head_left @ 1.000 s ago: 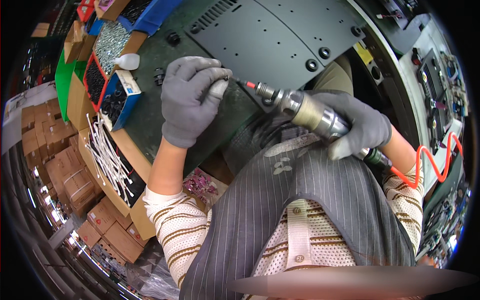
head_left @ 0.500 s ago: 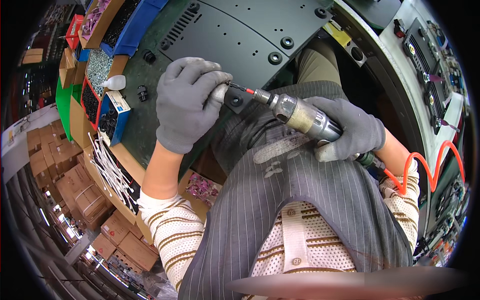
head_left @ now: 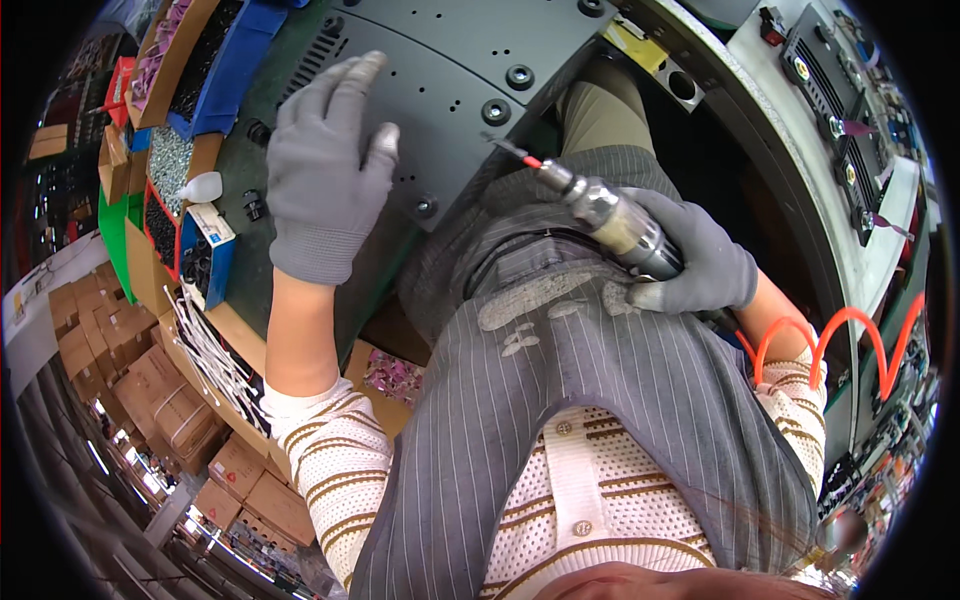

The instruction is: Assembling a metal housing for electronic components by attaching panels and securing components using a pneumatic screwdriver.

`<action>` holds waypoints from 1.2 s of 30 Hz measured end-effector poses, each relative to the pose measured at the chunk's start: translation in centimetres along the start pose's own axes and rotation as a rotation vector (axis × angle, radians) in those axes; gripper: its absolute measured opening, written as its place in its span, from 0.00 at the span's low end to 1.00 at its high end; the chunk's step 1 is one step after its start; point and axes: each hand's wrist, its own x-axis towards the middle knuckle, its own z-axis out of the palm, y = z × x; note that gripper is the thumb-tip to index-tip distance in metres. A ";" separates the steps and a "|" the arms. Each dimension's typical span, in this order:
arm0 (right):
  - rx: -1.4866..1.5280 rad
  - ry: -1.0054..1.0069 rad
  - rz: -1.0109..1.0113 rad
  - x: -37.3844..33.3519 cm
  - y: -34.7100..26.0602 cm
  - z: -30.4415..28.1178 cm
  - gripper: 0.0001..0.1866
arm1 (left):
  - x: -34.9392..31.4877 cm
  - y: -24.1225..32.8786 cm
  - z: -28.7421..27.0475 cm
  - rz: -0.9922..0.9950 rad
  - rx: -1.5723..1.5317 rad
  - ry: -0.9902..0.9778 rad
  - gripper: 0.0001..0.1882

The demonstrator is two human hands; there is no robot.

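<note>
My left hand (head_left: 330, 185), in a grey glove, is over the left side of a dark metal panel (head_left: 430, 80). Its fingers stretch forward, the thumb stands apart, and I see nothing in it. My right hand (head_left: 700, 255), gloved too, is wrapped round the body of an air screwdriver (head_left: 615, 220). The tool's bit points up and left, near the panel's edge, its tip blurred. Round black feet with screws in their middles are on the panel; one corner foot (head_left: 426, 207) lies between my left hand and the tool.
Left of the panel stand a blue bin (head_left: 222, 90) of dark screws, a tray of silvery screws (head_left: 170, 155) with a white scoop (head_left: 203, 187), and white cable ties (head_left: 210, 345). Loose black feet (head_left: 253, 205) lie nearby. An orange coiled hose (head_left: 850, 325) runs right.
My left hand has come away from the driver's bit, opened and moved forward. The screwdriver, still in my right hand, has shifted right relative to the panel. The whole view has shifted somewhat.
</note>
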 end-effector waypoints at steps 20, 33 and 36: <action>-0.074 0.132 0.212 -0.1 4.8 -1.2 0.45 | 1.8 4.9 7.7 0.106 -0.068 -0.062 0.36; -0.157 0.136 0.252 0.6 4.5 -1.2 0.44 | 2.0 4.4 8.1 0.091 -0.090 -0.060 0.35; -0.227 0.165 0.157 0.9 4.6 -1.4 0.41 | 2.0 4.4 8.1 0.100 -0.072 -0.057 0.35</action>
